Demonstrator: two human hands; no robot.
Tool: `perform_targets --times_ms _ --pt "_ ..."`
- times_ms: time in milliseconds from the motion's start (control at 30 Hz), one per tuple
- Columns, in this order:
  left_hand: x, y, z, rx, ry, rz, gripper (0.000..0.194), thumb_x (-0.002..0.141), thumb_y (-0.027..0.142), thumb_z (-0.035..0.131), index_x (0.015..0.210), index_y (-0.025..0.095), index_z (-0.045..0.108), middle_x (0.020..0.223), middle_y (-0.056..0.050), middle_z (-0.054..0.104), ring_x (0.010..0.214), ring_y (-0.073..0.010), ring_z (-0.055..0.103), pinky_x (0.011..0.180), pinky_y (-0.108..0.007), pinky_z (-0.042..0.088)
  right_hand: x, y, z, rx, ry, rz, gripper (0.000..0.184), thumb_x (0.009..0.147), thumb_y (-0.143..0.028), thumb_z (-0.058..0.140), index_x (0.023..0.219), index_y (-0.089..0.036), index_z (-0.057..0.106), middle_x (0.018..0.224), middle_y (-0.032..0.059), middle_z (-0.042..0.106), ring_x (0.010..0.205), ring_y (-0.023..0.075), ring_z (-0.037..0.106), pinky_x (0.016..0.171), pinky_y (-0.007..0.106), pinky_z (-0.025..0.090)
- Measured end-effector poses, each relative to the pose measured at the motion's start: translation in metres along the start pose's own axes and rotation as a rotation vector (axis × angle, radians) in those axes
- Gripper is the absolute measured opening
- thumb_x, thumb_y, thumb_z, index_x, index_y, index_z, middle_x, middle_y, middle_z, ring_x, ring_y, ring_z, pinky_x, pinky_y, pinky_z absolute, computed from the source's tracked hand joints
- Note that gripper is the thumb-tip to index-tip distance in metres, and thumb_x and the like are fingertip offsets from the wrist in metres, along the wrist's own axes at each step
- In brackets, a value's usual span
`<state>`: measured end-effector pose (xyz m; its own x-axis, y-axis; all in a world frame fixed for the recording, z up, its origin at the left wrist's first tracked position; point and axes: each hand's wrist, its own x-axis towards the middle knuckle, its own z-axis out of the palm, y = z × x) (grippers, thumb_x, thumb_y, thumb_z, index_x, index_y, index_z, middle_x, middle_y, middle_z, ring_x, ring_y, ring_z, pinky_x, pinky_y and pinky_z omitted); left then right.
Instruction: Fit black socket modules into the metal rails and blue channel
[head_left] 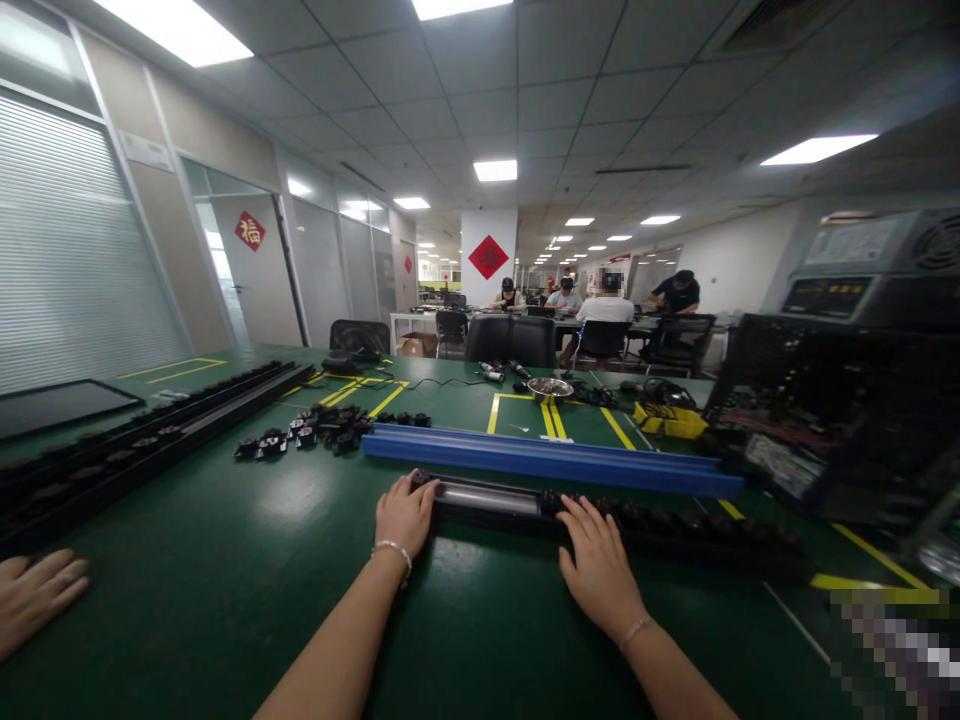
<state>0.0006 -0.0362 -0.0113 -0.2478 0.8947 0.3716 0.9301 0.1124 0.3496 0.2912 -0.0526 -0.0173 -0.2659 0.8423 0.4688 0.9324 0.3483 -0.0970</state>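
A long black rail (487, 519) lies across the green table in front of me, with a bare silver strip (491, 499) along its left part. My left hand (403, 518) is closed around the rail's left end, at a dark piece, its thumb side towards the strip. Over the strip's right end lies my right hand (596, 560), fingers stretched out and touching the black pieces there. A row of small black parts (690, 522) fills the rail further right; their detail is too dark to make out. Just behind runs a long blue channel (540, 455).
A pile of black parts (330, 428) lies behind on the left, near other long black rails (150, 445). Another person's hand (41, 595) rests at the left edge. A metal bowl (550, 388) and a yellow object (667, 420) stand farther back. Dark electronic equipment (795, 390) stands right.
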Motion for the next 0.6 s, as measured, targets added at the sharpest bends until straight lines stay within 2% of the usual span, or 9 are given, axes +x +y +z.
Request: perform_targets --times_ms 167,300,433,600 --pt "0.005 -0.008 -0.001 -0.04 0.029 -0.034 0.04 0.09 0.033 0.029 0.111 0.029 0.063 0.129 -0.005 0.051 0.117 -0.0182 0.048 0.099 -0.033 0.038 0.0 0.002 0.001 0.002 0.005 -0.017 0.041 0.079 -0.02 0.038 0.117 -0.019 0.053 0.138 0.0041 0.042 0.132 0.0219 0.026 0.109 0.049 0.017" --pt "0.011 -0.024 -0.001 -0.091 0.057 -0.111 0.042 0.09 0.032 0.028 0.112 0.028 0.063 0.13 -0.005 0.05 0.117 -0.0189 0.049 0.098 -0.032 0.039 -0.001 0.003 0.001 0.003 0.013 -0.017 0.041 0.079 -0.02 0.038 0.116 -0.019 0.053 0.137 0.005 0.042 0.131 0.0226 0.026 0.108 0.049 0.017" --pt "0.021 -0.049 -0.005 -0.062 0.073 -0.255 0.044 0.09 0.034 0.025 0.114 0.029 0.061 0.128 -0.006 0.052 0.113 -0.0208 0.051 0.095 -0.033 0.041 -0.001 0.002 -0.001 0.002 0.01 -0.018 0.041 0.079 -0.02 0.038 0.116 -0.018 0.054 0.137 0.0052 0.043 0.131 0.0226 0.027 0.108 0.049 0.018" --pt "0.034 -0.091 -0.018 -0.021 0.075 -0.351 0.047 0.088 0.039 0.025 0.112 0.027 0.063 0.123 -0.01 0.056 0.109 -0.0273 0.053 0.091 -0.042 0.042 -0.001 0.0 -0.002 0.003 0.013 -0.008 0.041 0.078 -0.019 0.038 0.116 -0.018 0.053 0.137 0.0055 0.043 0.131 0.0222 0.027 0.108 0.049 0.018"
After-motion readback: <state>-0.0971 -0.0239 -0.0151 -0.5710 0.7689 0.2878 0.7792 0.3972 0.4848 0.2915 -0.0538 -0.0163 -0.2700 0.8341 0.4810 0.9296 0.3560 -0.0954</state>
